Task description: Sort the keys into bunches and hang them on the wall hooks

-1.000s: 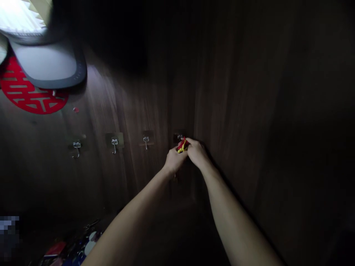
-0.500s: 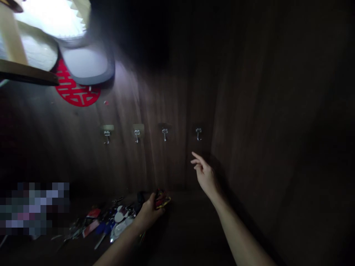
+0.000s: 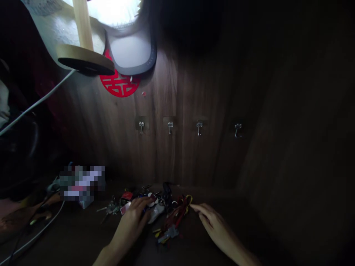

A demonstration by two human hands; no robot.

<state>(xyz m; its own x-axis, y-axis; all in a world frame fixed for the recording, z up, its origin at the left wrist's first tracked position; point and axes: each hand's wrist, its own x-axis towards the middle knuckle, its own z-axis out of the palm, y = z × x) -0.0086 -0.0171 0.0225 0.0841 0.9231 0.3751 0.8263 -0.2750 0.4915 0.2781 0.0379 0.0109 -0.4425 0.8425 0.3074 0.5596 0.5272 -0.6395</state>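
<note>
My left hand [image 3: 133, 216] is over the pile of keys and key tags [image 3: 154, 199], its fingers stretched out; what lies under them is partly hidden. My right hand [image 3: 212, 221] is low over the dark wooden surface, fingers extended. Its fingertips are at the yellow loop of a red-and-yellow cord bundle [image 3: 177, 214]; I cannot tell whether they touch it. Grey and yellow pieces [image 3: 169, 233] lie at the bundle's near end. Four would be too dark to detail, but several metal hooks [image 3: 199, 128] line the wooden panel above.
A lit lamp [image 3: 116, 13] and a wooden stand [image 3: 85, 59] are at the upper left, with a white cable [image 3: 41, 99]. A round red cut-out [image 3: 120, 87] hangs on the panel behind a grey-rimmed object [image 3: 131, 53]. A blurred-out item [image 3: 83, 183] lies left of the keys.
The view has swung left. My right hand has come down from below the rightmost hook to the cord bundle. My left hand has left the bundle and moved left over the keys.
</note>
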